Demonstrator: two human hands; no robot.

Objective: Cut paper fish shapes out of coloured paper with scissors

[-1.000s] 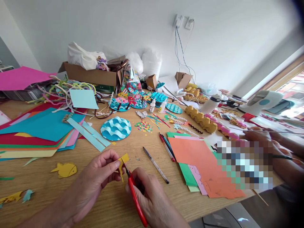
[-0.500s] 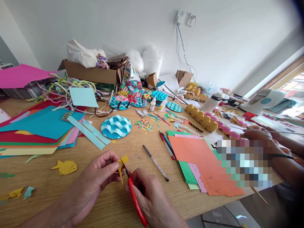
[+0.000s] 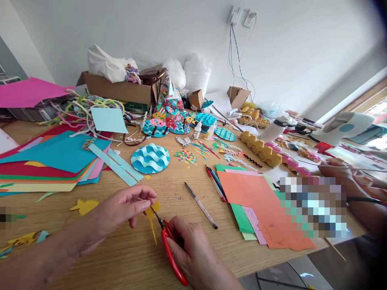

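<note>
My left hand (image 3: pixel 128 207) pinches a small piece of yellow paper (image 3: pixel 150 213) between thumb and fingers, and a thin strip of it hangs down. Wrapped round red-handled scissors (image 3: pixel 172 257), my right hand (image 3: pixel 190 245) holds their dark blades at the yellow paper. A yellow paper fish (image 3: pixel 84 206) lies on the table, partly covered by my left wrist. Yellow and light blue scraps (image 3: pixel 26 240) are at the lower left. Beyond my hands lies a blue oval with pale waves (image 3: pixel 150 158), and a pen (image 3: pixel 201 205) rests to the right.
Coloured paper sheets (image 3: pixel 54 153) are stacked at left; an orange sheet (image 3: pixel 250 201) tops others at right. Glue bottles (image 3: pixel 196 131) and confetti (image 3: pixel 185 156) sit mid-table. A co-worker's hands (image 3: pixel 341 173) are at the far right, near an egg-carton strip (image 3: pixel 260 148).
My left hand has shifted its grip toward the top of the yellow paper, its forearm now covering part of the fish. The paper's strip hangs lower. The view has shifted slightly.
</note>
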